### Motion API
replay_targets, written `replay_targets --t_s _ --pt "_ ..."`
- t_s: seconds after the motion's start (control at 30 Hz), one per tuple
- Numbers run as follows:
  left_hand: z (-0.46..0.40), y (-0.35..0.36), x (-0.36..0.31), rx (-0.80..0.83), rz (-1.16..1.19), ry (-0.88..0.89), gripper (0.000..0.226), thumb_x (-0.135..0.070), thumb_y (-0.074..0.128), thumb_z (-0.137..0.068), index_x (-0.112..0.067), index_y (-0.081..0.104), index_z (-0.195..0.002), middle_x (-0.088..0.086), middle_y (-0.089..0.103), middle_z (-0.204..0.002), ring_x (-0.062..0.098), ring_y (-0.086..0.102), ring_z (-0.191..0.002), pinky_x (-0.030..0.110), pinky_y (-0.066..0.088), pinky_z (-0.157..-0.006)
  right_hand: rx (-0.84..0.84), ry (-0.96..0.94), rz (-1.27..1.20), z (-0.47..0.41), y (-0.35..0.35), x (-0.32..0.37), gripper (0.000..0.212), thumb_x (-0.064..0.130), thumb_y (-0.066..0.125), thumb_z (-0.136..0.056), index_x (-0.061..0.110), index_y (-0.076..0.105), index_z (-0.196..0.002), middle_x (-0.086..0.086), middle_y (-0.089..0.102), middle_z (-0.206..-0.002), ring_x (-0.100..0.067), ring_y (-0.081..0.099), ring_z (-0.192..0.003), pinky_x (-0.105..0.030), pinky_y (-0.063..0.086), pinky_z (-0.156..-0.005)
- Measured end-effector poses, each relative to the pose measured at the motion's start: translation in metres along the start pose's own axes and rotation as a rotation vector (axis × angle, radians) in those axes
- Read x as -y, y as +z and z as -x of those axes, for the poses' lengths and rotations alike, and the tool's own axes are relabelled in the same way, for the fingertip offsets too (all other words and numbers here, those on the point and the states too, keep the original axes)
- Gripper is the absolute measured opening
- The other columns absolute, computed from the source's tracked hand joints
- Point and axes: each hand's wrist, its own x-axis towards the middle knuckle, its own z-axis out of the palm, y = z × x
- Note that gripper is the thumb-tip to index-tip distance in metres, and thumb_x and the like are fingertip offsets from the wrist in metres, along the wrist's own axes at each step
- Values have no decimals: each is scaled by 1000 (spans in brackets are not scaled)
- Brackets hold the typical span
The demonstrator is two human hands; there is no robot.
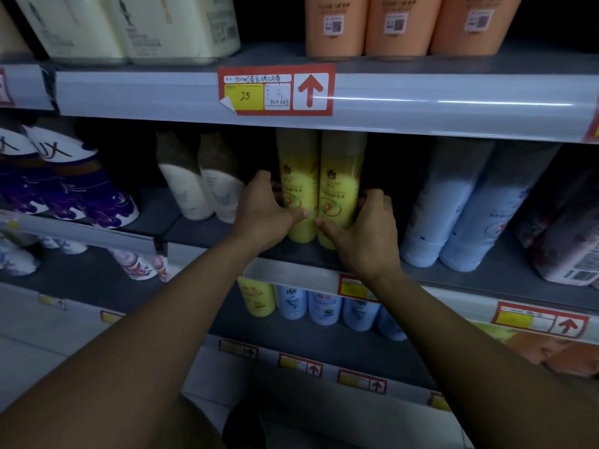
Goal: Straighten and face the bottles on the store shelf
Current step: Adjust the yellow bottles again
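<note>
Two yellow bottles stand side by side, labels facing me, on the middle shelf (pixel 324 257). My left hand (pixel 265 210) grips the left yellow bottle (pixel 299 176), thumb across its lower front and fingers round its left side. My right hand (pixel 368 228) grips the right yellow bottle (pixel 340 183), thumb on its lower front and fingers round its right side. The bottles' tops are hidden behind the upper shelf's price rail (pixel 421 102).
Two white bottles (pixel 201 192) stand left of the yellow ones, purple-and-white packs (pixel 74 189) further left. Pale blue bottles (pixel 460 205) stand to the right. Orange bottles (pixel 398 24) and cream bottles (pixel 129 24) fill the shelf above. Yellow and blue bottles (pixel 304 303) sit on the shelf below.
</note>
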Motion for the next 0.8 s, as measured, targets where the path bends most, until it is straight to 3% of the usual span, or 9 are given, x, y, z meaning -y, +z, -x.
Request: replay_targets --t_s 0.2,0.4,0.57,0.8 --pt "4 6 1 -78 -38 16 62 -22 96 -65 -19 50 -106 0 67 -113 16 69 -98 38 60 -81 -6 27 -101 0 0 -1 56 43 82 -72 29 42 -110 -4 63 -118 -22 65 -108 -48 57 -89" --pt "7 9 0 -110 -39 24 64 -26 97 -64 -21 48 -107 -2 66 -114 13 68 -98 36 61 -80 -18 12 -34 -1 0 -3 64 42 89 -73 14 52 -118 -11 55 -121 -28 61 -108 -49 56 -89" --pt "6 11 2 -135 -59 24 68 -32 97 -60 -23 49 -107 -2 66 -114 15 68 -98 45 61 -81 -12 9 -32 -3 0 -5 56 37 85 -78 12 56 -119 -11 56 -119 -28 59 -108 -45 53 -90" --pt "7 12 2 -142 -75 38 66 -31 96 -63 -23 47 -107 -1 65 -116 14 67 -100 42 61 -83 -3 3 -32 -4 0 -7 58 38 85 -79 13 55 -121 -11 55 -122 -25 57 -111 -38 51 -90"
